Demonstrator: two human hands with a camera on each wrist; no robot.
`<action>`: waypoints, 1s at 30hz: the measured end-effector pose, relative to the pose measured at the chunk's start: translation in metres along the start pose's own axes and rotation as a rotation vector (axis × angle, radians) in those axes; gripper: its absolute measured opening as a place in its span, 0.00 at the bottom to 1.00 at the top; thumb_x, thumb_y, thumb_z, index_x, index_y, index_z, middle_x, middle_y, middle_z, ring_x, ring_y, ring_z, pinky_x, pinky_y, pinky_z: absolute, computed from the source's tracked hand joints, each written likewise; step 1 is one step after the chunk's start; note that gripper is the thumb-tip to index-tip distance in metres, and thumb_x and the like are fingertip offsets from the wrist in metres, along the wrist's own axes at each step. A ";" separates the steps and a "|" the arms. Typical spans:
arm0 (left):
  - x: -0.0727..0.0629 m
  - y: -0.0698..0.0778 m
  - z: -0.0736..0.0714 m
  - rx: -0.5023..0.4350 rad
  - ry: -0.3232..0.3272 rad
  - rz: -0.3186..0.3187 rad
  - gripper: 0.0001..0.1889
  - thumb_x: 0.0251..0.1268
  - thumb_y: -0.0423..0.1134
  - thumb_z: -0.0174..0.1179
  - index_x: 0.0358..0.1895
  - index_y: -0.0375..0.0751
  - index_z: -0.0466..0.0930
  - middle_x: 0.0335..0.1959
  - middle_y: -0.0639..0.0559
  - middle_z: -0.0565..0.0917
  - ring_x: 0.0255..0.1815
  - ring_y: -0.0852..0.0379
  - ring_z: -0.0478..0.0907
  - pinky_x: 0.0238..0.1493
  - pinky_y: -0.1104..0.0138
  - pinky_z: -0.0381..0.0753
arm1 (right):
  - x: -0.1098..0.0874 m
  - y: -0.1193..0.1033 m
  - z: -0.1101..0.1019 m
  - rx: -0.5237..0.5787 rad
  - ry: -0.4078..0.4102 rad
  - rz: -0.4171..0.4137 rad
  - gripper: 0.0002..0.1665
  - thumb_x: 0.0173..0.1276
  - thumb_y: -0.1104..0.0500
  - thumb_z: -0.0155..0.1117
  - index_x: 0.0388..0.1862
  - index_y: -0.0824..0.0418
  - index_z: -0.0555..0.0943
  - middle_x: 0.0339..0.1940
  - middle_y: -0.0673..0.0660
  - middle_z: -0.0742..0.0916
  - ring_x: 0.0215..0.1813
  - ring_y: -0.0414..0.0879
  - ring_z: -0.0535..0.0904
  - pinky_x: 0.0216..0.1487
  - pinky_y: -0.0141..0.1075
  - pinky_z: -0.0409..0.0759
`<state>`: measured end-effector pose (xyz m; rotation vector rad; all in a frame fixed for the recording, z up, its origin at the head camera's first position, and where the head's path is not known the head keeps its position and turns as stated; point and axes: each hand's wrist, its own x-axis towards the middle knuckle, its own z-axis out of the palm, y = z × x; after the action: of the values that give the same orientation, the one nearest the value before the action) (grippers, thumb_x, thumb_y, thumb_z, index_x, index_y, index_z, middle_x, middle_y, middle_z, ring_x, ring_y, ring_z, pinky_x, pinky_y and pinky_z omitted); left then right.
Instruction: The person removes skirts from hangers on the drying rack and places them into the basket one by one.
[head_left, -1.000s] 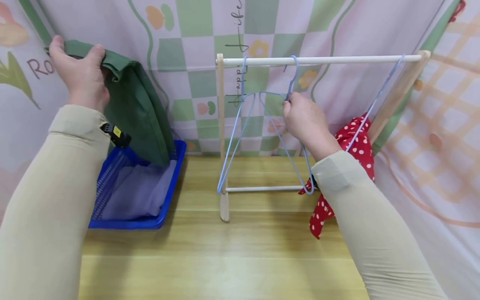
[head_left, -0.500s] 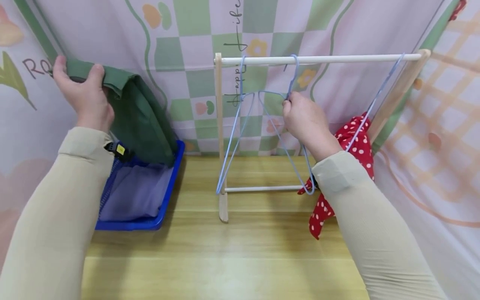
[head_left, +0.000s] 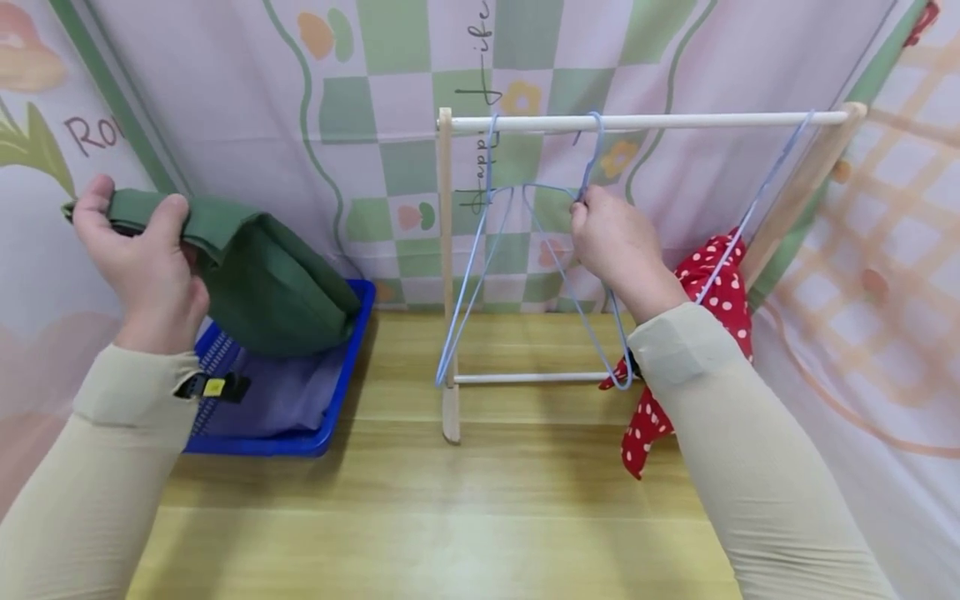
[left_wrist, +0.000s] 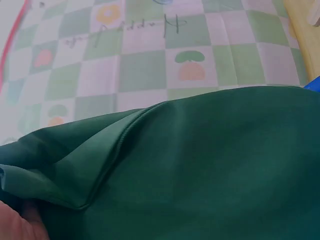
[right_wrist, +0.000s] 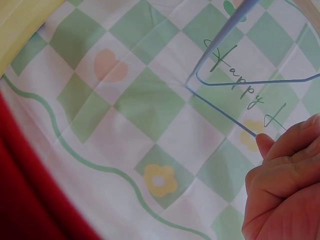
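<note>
My left hand [head_left: 150,267] grips the top edge of a dark green garment [head_left: 277,292], its thumb and fingers curled over the folded band. The garment hangs down slackly over a blue basket [head_left: 348,367]; its full shape is hidden by folds. In the left wrist view, the green fabric [left_wrist: 210,160] fills the lower part, with a seam across it. My right hand [head_left: 618,242] pinches a light blue wire hanger [head_left: 587,177] just below its hook, which sits over the white rod [head_left: 675,122] of a small rack. A second blue hanger [head_left: 490,162] hangs to its left.
Lilac cloth [head_left: 288,408] lies in the basket. At the rack's right end, a red polka-dot cloth [head_left: 723,308] hangs from another hanger [head_left: 772,175]. The rack's wooden post [head_left: 447,250] stands on the wood-grain tabletop [head_left: 450,517]. Printed curtain [head_left: 360,125] closes off the back and sides.
My left hand has come down and slightly left, lowering the green garment's top so its cloth sags more over the basket. The right hand stays on the hanger.
</note>
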<state>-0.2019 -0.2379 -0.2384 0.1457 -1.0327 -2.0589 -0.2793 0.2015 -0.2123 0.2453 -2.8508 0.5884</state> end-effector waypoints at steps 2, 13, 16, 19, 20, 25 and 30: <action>-0.006 0.003 -0.006 -0.011 -0.023 0.008 0.36 0.60 0.17 0.65 0.68 0.48 0.65 0.63 0.49 0.66 0.43 0.53 0.71 0.36 0.68 0.84 | 0.000 0.001 0.000 0.002 0.001 -0.002 0.28 0.86 0.49 0.35 0.62 0.65 0.76 0.51 0.67 0.85 0.51 0.65 0.81 0.57 0.62 0.76; -0.041 0.016 -0.044 0.088 -0.072 0.024 0.34 0.61 0.16 0.64 0.68 0.41 0.66 0.64 0.46 0.64 0.56 0.49 0.71 0.41 0.67 0.89 | 0.000 -0.003 0.000 -0.001 -0.006 0.006 0.28 0.86 0.48 0.35 0.62 0.64 0.76 0.48 0.66 0.87 0.50 0.65 0.83 0.56 0.61 0.77; -0.055 0.017 -0.056 0.129 -0.075 0.040 0.33 0.63 0.16 0.62 0.69 0.39 0.65 0.65 0.44 0.65 0.60 0.46 0.72 0.44 0.68 0.89 | 0.000 -0.004 0.001 0.001 -0.007 0.006 0.28 0.86 0.48 0.35 0.62 0.64 0.76 0.48 0.66 0.87 0.50 0.65 0.83 0.56 0.61 0.77; -0.067 0.018 -0.068 0.150 -0.067 0.041 0.32 0.64 0.15 0.60 0.69 0.38 0.66 0.66 0.43 0.65 0.64 0.45 0.71 0.46 0.68 0.89 | 0.000 -0.005 0.001 0.003 -0.007 0.004 0.27 0.86 0.48 0.35 0.62 0.64 0.76 0.49 0.66 0.87 0.51 0.65 0.83 0.56 0.61 0.77; -0.070 0.018 -0.072 0.151 -0.059 0.045 0.31 0.64 0.14 0.61 0.69 0.37 0.67 0.66 0.42 0.66 0.64 0.45 0.71 0.46 0.68 0.89 | 0.000 -0.005 0.001 0.002 -0.006 0.003 0.27 0.86 0.48 0.35 0.62 0.64 0.76 0.49 0.66 0.87 0.51 0.66 0.83 0.56 0.61 0.77; -0.085 0.020 -0.089 0.163 -0.032 0.039 0.32 0.63 0.15 0.62 0.69 0.36 0.68 0.66 0.42 0.67 0.65 0.45 0.73 0.46 0.69 0.89 | 0.000 -0.005 0.000 -0.002 -0.010 0.008 0.28 0.85 0.48 0.35 0.63 0.64 0.75 0.50 0.66 0.86 0.52 0.66 0.82 0.57 0.61 0.76; -0.097 0.025 -0.103 0.196 -0.005 -0.001 0.33 0.63 0.15 0.62 0.69 0.38 0.67 0.69 0.43 0.66 0.68 0.46 0.72 0.44 0.69 0.89 | 0.000 -0.005 0.000 -0.004 -0.019 0.020 0.28 0.85 0.48 0.34 0.63 0.64 0.75 0.49 0.66 0.86 0.51 0.65 0.82 0.56 0.61 0.76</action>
<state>-0.0788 -0.2417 -0.3112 0.2414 -1.2372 -1.9565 -0.2785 0.1966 -0.2102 0.2232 -2.8753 0.5878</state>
